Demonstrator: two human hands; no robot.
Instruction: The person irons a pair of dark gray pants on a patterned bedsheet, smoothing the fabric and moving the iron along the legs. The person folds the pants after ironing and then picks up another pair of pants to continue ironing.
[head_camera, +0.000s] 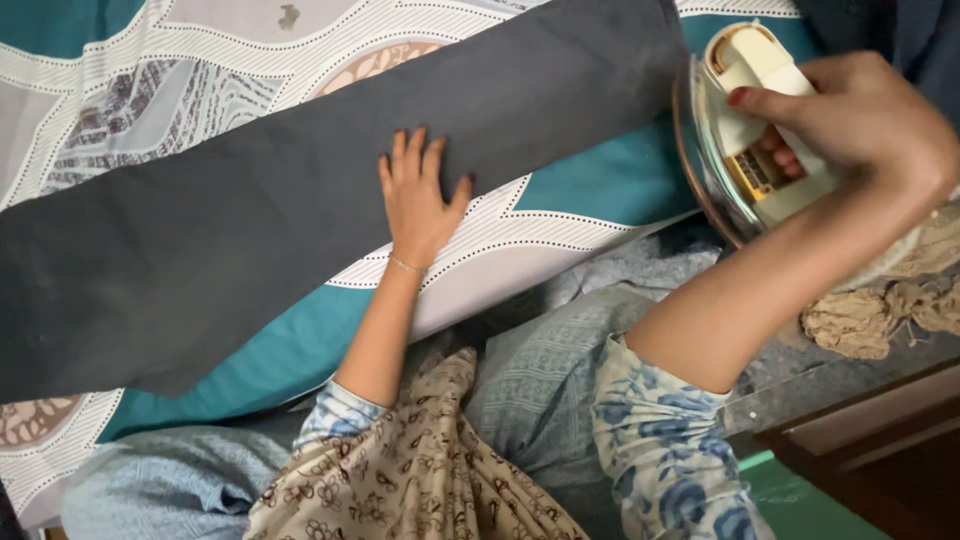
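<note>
- Fabric first: a long strip of dark grey cloth (300, 190) lies flat and slantwise across a bed sheet patterned in teal, white and grey with dotted lines (590, 190), running from the lower left up toward the upper right.
- Left hand (420, 195) rests palm down on the grey cloth near its lower edge, fingers (412, 150) slightly spread and flat against the fabric, holding nothing (dark red polish on the nails, a thin chain at the wrist).
- Right hand (860, 110) is clamped on the cream handle of an electric iron with a cream body and shiny metal soleplate (740, 130); the fingers curl around the grip, the thumb lies along the top.
- The iron is tilted up on its side at the right end of the grey cloth, soleplate facing the cloth, just beside its end; I cannot tell whether metal touches fabric there.
- Below the forearm, a crumpled beige rag (870, 315) lies on a grey surface next to a dark brown wooden edge (880, 440).
- The person's lap shows a cream floral scarf (420, 470) and blue-flowered sleeves.
</note>
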